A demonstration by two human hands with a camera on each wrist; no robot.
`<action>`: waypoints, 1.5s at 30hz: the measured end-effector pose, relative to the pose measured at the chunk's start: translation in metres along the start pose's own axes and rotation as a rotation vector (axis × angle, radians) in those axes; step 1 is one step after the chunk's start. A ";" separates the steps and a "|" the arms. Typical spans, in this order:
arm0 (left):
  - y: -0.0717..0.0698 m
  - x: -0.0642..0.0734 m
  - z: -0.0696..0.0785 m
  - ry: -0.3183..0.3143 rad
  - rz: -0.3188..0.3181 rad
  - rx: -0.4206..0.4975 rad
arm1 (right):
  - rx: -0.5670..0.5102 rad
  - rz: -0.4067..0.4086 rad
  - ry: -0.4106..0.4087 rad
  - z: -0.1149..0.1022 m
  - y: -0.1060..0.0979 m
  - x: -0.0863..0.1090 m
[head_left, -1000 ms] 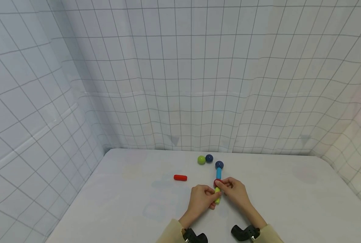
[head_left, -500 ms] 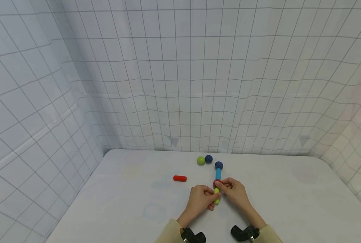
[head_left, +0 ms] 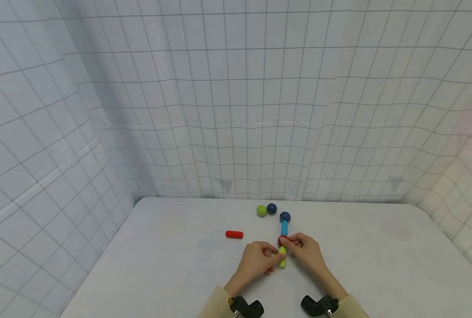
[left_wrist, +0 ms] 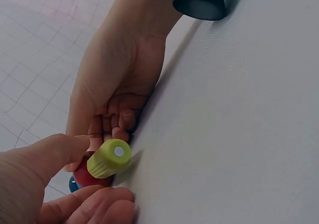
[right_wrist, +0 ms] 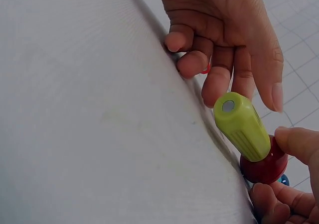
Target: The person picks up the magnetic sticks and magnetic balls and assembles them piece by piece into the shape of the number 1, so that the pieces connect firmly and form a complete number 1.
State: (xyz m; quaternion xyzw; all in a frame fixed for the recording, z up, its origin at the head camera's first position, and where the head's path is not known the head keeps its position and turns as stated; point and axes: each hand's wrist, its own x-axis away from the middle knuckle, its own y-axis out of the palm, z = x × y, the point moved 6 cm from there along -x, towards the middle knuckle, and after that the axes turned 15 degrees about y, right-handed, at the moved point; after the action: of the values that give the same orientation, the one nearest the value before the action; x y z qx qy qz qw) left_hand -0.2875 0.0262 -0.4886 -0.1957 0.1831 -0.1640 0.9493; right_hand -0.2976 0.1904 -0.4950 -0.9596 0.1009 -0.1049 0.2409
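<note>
A chain lies on the white table: dark blue ball (head_left: pixel 285 216), light blue rod (head_left: pixel 285 228), red ball (head_left: pixel 280 240) and yellow-green rod (head_left: pixel 282 263) nearest me. My right hand (head_left: pixel 306 254) pinches the red ball between thumb and fingers. Around the yellow-green rod, my left hand (head_left: pixel 255 259) has its thumb and fingers spread apart; the right wrist view shows a gap between the thumb and the ribbed rod (right_wrist: pixel 242 127). A grey metal disc shows in the rod's free end. In the left wrist view the rod (left_wrist: pixel 107 159) meets the red ball.
Left of the chain lies a loose red rod (head_left: pixel 234 234). Farther back, a green ball (head_left: pixel 261 210) and another dark blue ball (head_left: pixel 271 208) sit side by side. White gridded sheets (head_left: pixel 236 132) hang behind and beside the table (head_left: pixel 160 265).
My left hand has loosened its pinch on the yellow-green rod and shifted slightly left. The right hand keeps its hold on the red ball. The view has drifted a little.
</note>
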 end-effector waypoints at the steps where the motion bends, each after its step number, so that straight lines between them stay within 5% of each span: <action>1: -0.001 0.000 0.000 -0.003 -0.006 -0.004 | 0.003 0.002 0.000 0.000 0.000 0.000; 5: -0.008 -0.002 0.002 -0.001 0.006 -0.032 | 0.009 0.004 0.003 -0.001 -0.002 0.000; 26: -0.037 -0.031 0.004 0.115 0.326 -0.166 | -0.014 0.002 0.050 0.007 -0.002 -0.003; 45: -0.052 -0.065 -0.009 0.117 0.334 -0.255 | 0.004 0.017 0.032 0.004 0.004 -0.004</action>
State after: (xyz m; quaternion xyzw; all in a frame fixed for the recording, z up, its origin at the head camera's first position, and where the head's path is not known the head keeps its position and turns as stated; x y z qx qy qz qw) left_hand -0.3612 0.0033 -0.4558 -0.2713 0.2873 0.0092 0.9186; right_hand -0.3005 0.1899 -0.5005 -0.9563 0.1127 -0.1186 0.2423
